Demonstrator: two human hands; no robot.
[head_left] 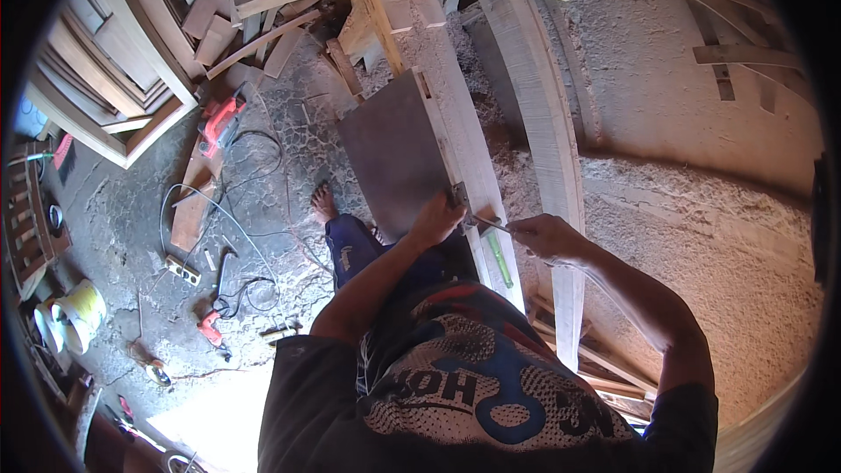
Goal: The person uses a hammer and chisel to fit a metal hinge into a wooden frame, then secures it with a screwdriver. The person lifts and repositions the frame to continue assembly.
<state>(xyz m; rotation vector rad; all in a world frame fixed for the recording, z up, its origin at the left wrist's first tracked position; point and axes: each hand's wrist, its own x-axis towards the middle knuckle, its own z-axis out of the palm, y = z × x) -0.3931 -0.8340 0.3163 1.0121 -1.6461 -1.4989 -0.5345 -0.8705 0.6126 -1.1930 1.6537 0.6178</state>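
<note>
A dark brown wooden panel [394,153] with a pale slotted edge leans along a light wooden beam [477,158] in front of me. My left hand [438,221] is closed at the panel's near edge, its fingers pinching a small metal fitting [458,194]. From the right, my right hand [549,238] is wrapped round a thin metal-shafted tool [492,224] that looks like a screwdriver; its handle is hidden in the fist. The shaft points left toward the fitting and my left fingers. Just below it, a green-handled tool [500,260] lies on the beam.
Curved wooden pieces [539,96] stand to the right, by a dusty wall. A red power planer [221,123], cables, a power strip [182,270] and a red drill [209,328] lie on the cracked floor at left. Wooden frames [131,144] stack at far left.
</note>
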